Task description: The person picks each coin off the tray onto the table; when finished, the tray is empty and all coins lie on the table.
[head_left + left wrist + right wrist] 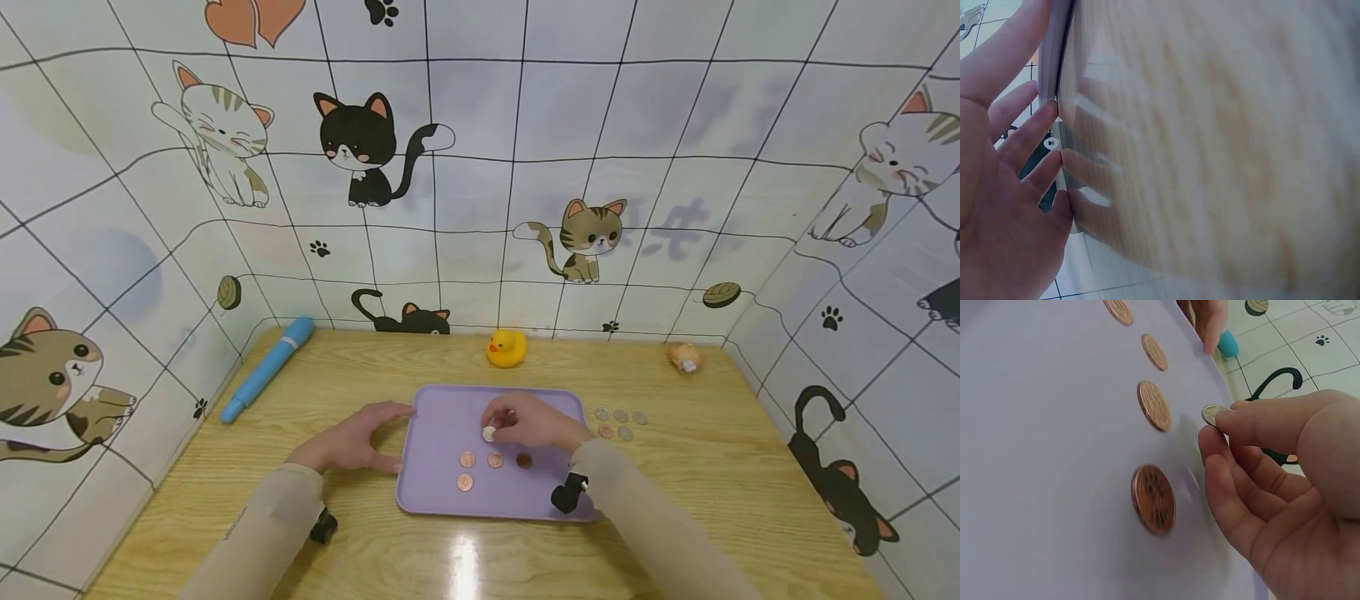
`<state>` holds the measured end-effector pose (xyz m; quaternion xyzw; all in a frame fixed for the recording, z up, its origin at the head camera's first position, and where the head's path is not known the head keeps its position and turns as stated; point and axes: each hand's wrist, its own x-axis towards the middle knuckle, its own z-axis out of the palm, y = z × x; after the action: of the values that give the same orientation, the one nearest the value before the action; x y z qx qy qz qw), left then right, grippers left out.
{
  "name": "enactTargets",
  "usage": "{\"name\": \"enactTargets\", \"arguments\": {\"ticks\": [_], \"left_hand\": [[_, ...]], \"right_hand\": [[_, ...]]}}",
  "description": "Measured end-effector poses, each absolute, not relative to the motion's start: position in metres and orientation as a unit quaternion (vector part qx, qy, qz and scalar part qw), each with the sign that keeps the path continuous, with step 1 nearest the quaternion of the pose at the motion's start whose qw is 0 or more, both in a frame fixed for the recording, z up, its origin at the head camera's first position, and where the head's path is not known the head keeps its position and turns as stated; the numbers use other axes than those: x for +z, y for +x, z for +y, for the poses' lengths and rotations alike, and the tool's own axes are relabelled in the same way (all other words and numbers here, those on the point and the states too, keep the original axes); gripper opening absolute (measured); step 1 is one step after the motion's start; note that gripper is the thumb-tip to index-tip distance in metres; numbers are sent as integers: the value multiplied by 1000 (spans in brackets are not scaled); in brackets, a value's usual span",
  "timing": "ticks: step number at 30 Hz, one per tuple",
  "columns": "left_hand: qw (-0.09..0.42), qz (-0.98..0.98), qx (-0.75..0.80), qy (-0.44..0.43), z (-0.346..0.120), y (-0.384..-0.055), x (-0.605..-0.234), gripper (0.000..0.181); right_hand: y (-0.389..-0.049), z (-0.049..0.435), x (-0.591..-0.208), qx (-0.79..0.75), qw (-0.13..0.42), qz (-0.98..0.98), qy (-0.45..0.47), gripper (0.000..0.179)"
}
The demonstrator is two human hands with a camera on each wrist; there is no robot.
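Note:
A purple tray (pixel 442 417) lies on the wooden table, with several copper coins (pixel 495 460) flat on its surface. My right hand (pixel 532 421) is over the middle of the tray and pinches a silver coin (pixel 1212 414) between thumb and fingertips. Below that hand, a darker copper coin (pixel 1154 499) sits nearest the right wrist camera. At the tray's left edge my left hand (pixel 352 437) spreads its fingers, with thumb and fingertips right at the rim. In the left wrist view the fingers (pixel 1029 134) are loosely extended beside the tray's side.
Several more coins (pixel 621 415), mostly silver, lie on the table right of the tray. A yellow rubber duck (pixel 507 348) sits behind it. A blue cylindrical stick (pixel 267 369) lies at the back left, and a small orange-brown toy (pixel 686 357) at the back right. Cat-printed cloth walls surround the table.

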<state>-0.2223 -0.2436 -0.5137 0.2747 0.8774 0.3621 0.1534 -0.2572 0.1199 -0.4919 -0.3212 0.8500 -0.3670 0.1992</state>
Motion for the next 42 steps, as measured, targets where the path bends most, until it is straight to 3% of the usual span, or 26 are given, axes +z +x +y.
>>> {"name": "enactTargets", "arguments": {"ticks": [35,42], "left_hand": [[158,878,362,270,-243,-222,-512,92],[156,878,361,275,-244,-223,-512,92]], "right_hand": [[-241,262,-477,-468,148,842,-223,11],[-237,290,-480,-457,116,858,-203,10]]}}
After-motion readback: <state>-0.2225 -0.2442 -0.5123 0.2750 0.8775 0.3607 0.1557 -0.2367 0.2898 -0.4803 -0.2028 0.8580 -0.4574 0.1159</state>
